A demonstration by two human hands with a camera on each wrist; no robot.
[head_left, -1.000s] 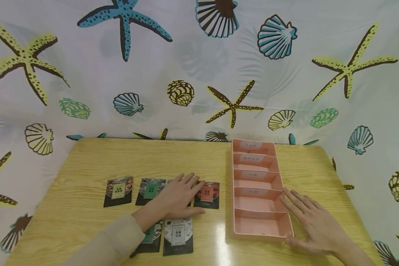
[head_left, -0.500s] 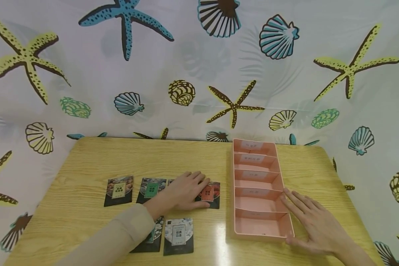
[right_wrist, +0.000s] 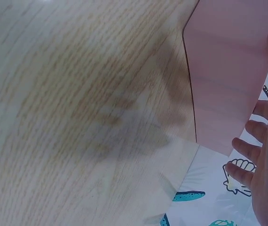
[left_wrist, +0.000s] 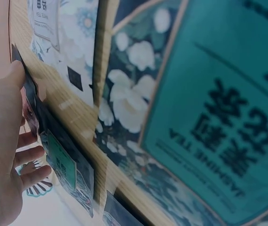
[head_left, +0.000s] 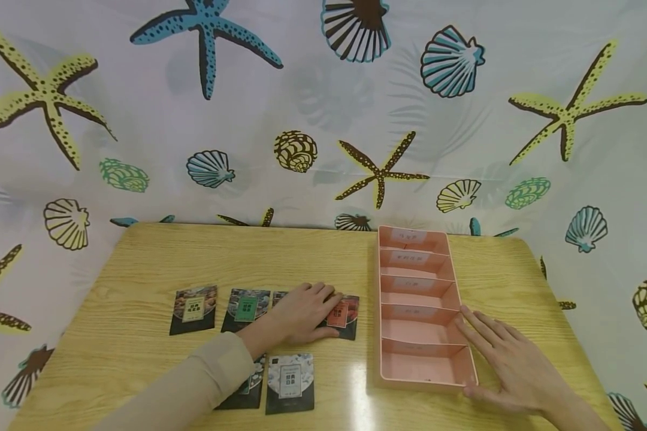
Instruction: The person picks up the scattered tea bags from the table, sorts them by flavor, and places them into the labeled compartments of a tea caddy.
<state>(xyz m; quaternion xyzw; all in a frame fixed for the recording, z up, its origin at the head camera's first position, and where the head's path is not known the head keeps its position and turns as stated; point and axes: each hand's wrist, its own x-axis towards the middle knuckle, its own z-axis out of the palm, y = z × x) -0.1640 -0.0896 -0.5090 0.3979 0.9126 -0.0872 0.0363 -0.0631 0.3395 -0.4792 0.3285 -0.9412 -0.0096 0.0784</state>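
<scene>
My left hand (head_left: 302, 314) reaches across the table and pinches a tea sachet with a red label (head_left: 346, 317) at its left edge. In the left wrist view the thumb lies on the near side of this dark sachet (left_wrist: 29, 94), fingers behind it. A green-label sachet (left_wrist: 62, 162) lies just beside the fingers. My right hand (head_left: 512, 365), fingers extended, rests against the right side of a pink divided box (head_left: 420, 384). The right wrist view has the fingers along the box's outer wall (right_wrist: 228, 70). The box's compartments carry white labels and hold nothing visible.
Left of the hand lie a yellow-label sachet (head_left: 193, 309) and another green-label sachet (head_left: 246, 307). Nearer the front are a white tea sachet (head_left: 290, 383) and a jasmine tea sachet (head_left: 253, 392), partly under the sleeve. A shell-patterned cloth (head_left: 302, 203) hangs behind the wooden table (head_left: 237, 254).
My left hand has moved right onto the red-label sachet and taken its edge; that sachet has shifted and tilted slightly. The right hand and box have stayed put.
</scene>
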